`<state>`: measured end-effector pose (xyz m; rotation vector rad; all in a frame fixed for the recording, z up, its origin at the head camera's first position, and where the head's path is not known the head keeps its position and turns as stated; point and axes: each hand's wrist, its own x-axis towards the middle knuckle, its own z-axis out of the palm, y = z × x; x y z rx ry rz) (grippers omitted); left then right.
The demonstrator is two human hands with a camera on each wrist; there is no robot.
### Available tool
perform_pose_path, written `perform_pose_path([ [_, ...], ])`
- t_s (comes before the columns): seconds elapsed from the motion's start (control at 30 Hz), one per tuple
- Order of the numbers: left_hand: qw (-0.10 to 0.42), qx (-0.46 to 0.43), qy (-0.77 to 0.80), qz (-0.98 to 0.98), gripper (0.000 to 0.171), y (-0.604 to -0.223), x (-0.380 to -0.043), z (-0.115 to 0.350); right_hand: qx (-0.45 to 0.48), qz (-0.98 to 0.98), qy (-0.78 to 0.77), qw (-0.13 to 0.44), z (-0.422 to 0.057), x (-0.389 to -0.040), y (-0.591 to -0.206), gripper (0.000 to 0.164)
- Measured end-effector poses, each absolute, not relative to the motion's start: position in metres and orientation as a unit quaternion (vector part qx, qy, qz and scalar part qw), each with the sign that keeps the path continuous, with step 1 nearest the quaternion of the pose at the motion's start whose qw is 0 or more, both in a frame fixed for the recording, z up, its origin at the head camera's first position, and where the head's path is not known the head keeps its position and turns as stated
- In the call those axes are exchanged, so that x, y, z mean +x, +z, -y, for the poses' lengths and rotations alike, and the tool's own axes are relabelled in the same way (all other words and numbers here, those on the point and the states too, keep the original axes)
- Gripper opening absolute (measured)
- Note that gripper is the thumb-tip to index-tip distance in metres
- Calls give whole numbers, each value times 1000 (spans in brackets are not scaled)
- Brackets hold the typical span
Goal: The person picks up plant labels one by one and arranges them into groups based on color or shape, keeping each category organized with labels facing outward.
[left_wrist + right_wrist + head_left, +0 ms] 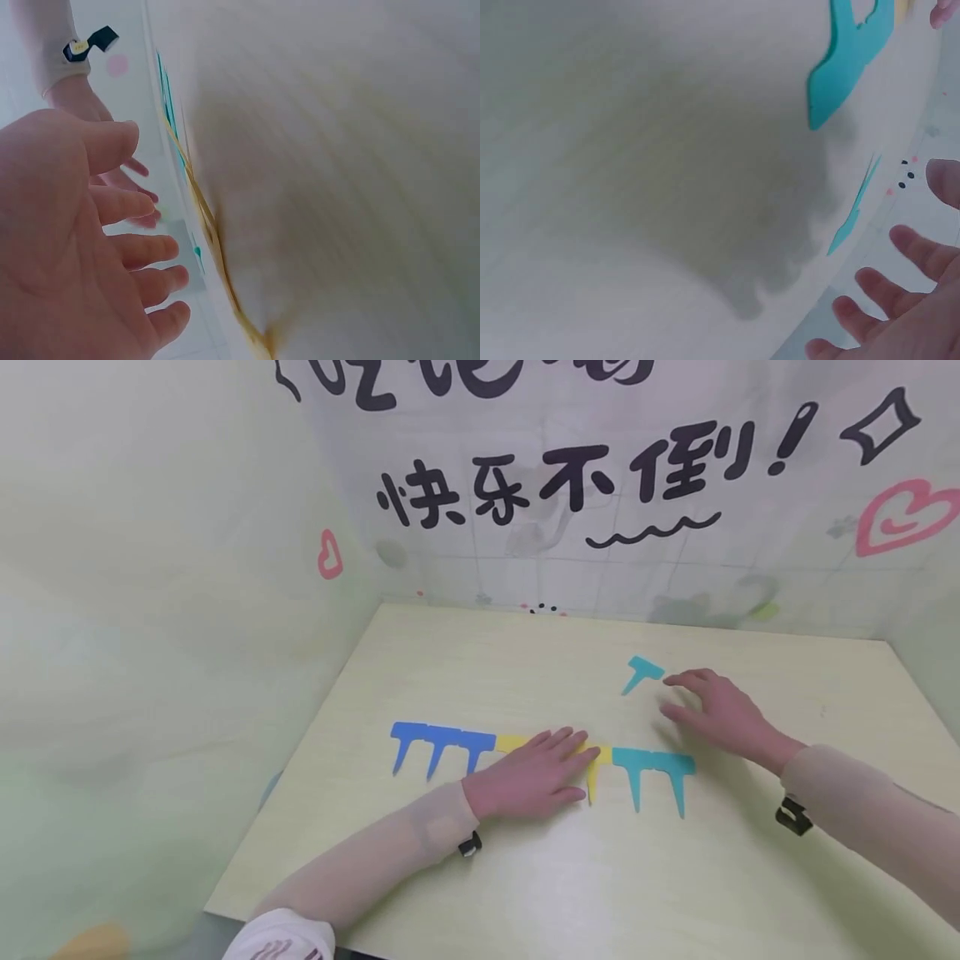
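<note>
A row of T-shaped plastic plant labels runs across the table: blue labels (444,737) at the left, yellow labels (604,755) in the middle, teal labels (654,761) at the right. Over the yellow ones lies my left hand (531,777), fingers extended, hiding part of them. Farther back, a single teal label (643,670) lies tilted on the tabletop. My right hand (718,712) hovers just right of it, fingers spread and slightly bent, nothing between them. In the right wrist view that single label (847,229) appears beyond the row's teal end (847,71).
The pale wooden table (480,660) meets a wall sheet (495,577) with dark lettering and pink hearts at the back. Another pale wall covering (165,635) stands along the left. Each wrist wears a dark strap clip (793,816).
</note>
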<state>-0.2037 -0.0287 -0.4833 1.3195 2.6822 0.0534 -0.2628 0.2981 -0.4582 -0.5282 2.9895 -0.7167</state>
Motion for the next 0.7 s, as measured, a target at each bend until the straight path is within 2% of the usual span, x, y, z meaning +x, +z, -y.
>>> perform_pose_path([
  [0.5,84,447,-22,-890,65,-482,-203,11,-55,-976,-198,75,-262,-323,-460,110],
  [0.7,85,451,-26,-888,65,-481,-202,14,-48,-977,-188,86,-260,-333,-468,116],
])
